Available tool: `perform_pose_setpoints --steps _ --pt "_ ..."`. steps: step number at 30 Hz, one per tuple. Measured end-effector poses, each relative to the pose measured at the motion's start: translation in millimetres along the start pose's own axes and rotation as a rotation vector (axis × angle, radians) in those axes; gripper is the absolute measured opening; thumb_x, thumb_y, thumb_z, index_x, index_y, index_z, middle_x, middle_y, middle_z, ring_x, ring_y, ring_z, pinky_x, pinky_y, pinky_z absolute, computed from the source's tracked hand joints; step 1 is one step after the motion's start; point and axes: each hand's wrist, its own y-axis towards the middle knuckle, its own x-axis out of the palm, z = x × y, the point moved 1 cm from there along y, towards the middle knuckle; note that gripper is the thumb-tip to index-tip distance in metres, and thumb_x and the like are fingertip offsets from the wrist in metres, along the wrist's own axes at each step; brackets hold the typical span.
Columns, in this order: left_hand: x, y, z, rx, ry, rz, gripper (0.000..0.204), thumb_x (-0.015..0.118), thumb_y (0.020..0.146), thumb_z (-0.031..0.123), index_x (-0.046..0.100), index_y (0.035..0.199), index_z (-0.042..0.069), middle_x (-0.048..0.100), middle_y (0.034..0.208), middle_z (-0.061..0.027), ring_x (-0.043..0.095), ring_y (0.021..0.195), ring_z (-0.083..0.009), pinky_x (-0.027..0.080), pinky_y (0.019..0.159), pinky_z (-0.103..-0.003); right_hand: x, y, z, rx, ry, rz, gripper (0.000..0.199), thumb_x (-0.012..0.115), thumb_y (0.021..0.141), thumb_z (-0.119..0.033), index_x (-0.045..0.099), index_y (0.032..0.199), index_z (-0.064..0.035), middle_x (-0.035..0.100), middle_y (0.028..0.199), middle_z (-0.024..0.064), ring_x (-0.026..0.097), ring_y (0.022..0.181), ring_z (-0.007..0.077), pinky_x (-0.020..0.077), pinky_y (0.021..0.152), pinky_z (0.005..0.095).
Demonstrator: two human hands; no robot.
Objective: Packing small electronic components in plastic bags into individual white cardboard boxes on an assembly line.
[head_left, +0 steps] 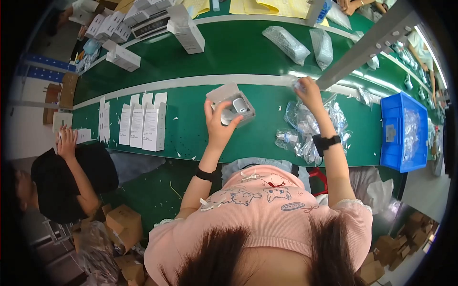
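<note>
My left hand (220,125) holds a small grey open box (231,103) above the green table; a silver-white item sits inside the box. My right hand (309,92) is raised farther right and pinches a small clear plastic-wrapped piece (296,85) near the white strip of the green conveyor (238,47). Below my right wrist lies a heap of clear plastic bags (310,127) with small parts in them. Both wrists carry black bands.
Several flat white cartons (142,121) stand in a row at the left. A blue bin (403,133) sits at the right. White boxes (186,29) and wrapped bags (286,44) ride the conveyor. A person in black (67,176) sits at my left; cardboard boxes lie on the floor.
</note>
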Motion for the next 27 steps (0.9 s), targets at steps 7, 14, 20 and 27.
perform_pose_setpoints --steps 7,14,20,27 --pt "-5 19 5 -0.122 0.016 0.086 0.017 0.070 0.064 0.004 0.054 0.064 -0.001 0.053 0.080 -0.0153 0.054 0.080 -0.0332 0.044 0.071 -0.035 -12 -9 -162 -0.256 0.971 0.201 0.049 0.063 0.071 0.004 0.044 0.115 -0.0064 0.045 0.110 0.0096 0.054 0.093 0.0198 0.0493 0.072 0.0287" --pt "-9 27 -6 -0.196 -0.018 0.062 0.015 0.070 0.065 0.004 0.055 0.065 0.000 0.051 0.066 -0.0053 0.042 0.049 -0.0122 0.031 0.045 -0.025 15 -26 -185 -0.686 0.518 0.173 0.038 0.067 0.060 0.004 0.056 0.095 -0.0053 0.053 0.097 0.0156 0.057 0.085 0.0303 0.0486 0.070 0.0330" --pt "-12 29 -14 -0.221 -0.045 0.059 0.015 0.069 0.065 0.005 0.055 0.065 0.000 0.051 0.064 -0.0035 0.041 0.049 -0.0102 0.030 0.043 -0.025 19 -18 -197 -0.838 0.156 0.033 0.032 0.068 0.064 -0.011 0.057 0.094 -0.0057 0.052 0.096 0.0114 0.051 0.095 0.0274 0.0442 0.080 0.0351" --pt "-18 34 -21 -0.254 -0.076 -0.034 0.014 0.068 0.068 0.006 0.056 0.071 0.000 0.057 0.074 -0.0045 0.049 0.059 -0.0089 0.037 0.048 -0.022 13 -20 -211 -0.781 -0.072 -0.151 0.051 0.070 0.063 -0.023 0.054 0.109 -0.0076 0.048 0.109 0.0126 0.040 0.111 0.0298 0.0344 0.094 0.0375"
